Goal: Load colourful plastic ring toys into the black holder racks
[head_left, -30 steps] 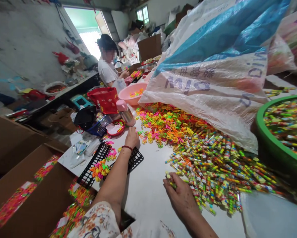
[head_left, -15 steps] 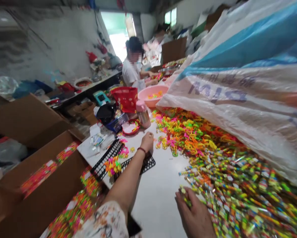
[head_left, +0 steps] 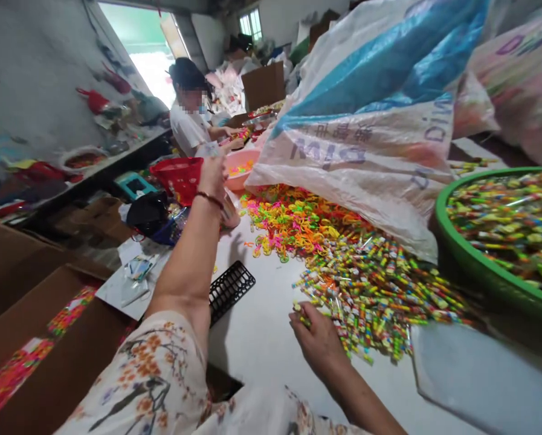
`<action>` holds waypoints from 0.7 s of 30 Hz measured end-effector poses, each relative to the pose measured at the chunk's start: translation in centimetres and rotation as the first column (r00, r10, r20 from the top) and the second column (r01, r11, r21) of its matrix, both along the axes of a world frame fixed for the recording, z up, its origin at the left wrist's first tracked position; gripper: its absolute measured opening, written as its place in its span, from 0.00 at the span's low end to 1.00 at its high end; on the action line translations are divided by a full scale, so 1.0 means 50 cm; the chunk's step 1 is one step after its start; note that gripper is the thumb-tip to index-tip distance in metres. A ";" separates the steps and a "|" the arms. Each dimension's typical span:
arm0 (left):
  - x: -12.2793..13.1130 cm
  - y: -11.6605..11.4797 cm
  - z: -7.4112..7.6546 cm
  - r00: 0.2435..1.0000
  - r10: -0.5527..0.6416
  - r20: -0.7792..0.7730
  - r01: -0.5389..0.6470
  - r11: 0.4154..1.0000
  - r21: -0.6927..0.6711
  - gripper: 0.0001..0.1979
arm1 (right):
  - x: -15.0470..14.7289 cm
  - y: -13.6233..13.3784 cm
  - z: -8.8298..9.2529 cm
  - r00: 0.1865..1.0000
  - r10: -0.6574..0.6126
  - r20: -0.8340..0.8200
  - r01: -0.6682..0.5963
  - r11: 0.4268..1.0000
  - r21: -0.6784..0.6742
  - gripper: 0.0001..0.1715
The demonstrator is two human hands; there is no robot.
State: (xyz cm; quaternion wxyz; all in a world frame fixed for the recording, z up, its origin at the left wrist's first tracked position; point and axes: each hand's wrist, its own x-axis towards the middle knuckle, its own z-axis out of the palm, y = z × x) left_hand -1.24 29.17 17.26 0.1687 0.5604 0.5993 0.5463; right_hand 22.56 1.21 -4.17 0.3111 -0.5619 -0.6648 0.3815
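My left hand (head_left: 212, 176) is raised at the far side of the white table, above and in front of a bottle (head_left: 229, 211). Its fingers are closed; a pale, see-through shape shows at their top, too unclear to name. Below that forearm lies a black slotted tray (head_left: 234, 285), partly covered by the arm. My right hand (head_left: 318, 338) rests low over the table, curled around small colourful wrapped tubes whose yellowish ends show at the fingertips. Beside it spreads a heap of such tubes (head_left: 388, 290). Bright plastic loop-shaped pieces (head_left: 293, 220) lie beyond them.
A green tub (head_left: 447, 226) full of tubes stands at right, near a grey-white board (head_left: 483, 368). A large printed sack (head_left: 343, 133) leans over the heap. Cardboard boxes (head_left: 48, 326) stand at left. A co-worker (head_left: 189, 124) sits beyond a pink basin (head_left: 238, 181).
My left hand has risen from above the black tray to near the bottle. The view has turned right, bringing the green tub in. My right hand stays beside the tubes, fingers still curled.
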 end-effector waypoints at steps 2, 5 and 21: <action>0.025 -0.044 -0.081 0.997 -0.046 -0.066 0.035 0.988 -0.150 0.14 | 0.000 -0.001 -0.002 1.000 -0.005 -0.001 0.005 1.000 0.009 0.15; 0.058 -0.139 -0.218 0.979 -0.099 -0.177 0.037 0.946 -0.322 0.05 | -0.001 -0.003 -0.004 1.000 -0.026 -0.004 0.026 1.000 0.012 0.15; 0.051 -0.355 -0.341 0.946 -0.048 0.321 0.218 0.826 -0.520 0.02 | -0.012 -0.021 -0.012 0.997 -0.081 0.022 0.076 0.985 0.155 0.14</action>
